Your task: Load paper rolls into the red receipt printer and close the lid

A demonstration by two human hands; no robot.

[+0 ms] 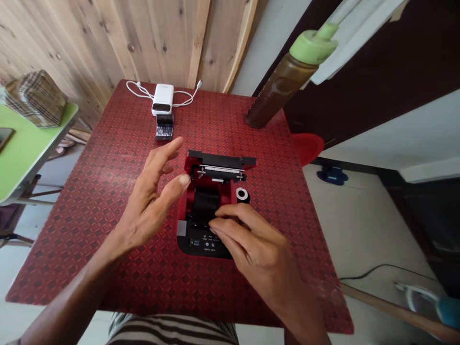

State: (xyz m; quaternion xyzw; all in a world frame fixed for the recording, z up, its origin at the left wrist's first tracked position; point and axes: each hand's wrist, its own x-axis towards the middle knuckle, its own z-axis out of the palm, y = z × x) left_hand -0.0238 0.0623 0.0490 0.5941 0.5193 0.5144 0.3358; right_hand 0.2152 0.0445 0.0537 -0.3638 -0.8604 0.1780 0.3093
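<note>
A small red-and-black printer [182,206] stands on the table with its lid [221,158] tipped up. Inside it lies a glossy black ribbon [205,201], wound as a roll. My right hand [255,239] reaches over the printer's right front, its thumb and fingers closed together on the ribbon's front right edge. The fingertips partly hide what they pinch. My left hand [153,196] is open at the printer's left side, its thumb tip close to the lid's left hinge. Just right of the printer stands a small black roll with a white core [242,194].
Behind the printer, a curled black strip [164,128] lies against a white power bank [163,98] with a white cable [187,98]. A brown bottle with a green cap [283,81] stands at the back right of the red patterned table [118,282]. A green table [28,143] is at left.
</note>
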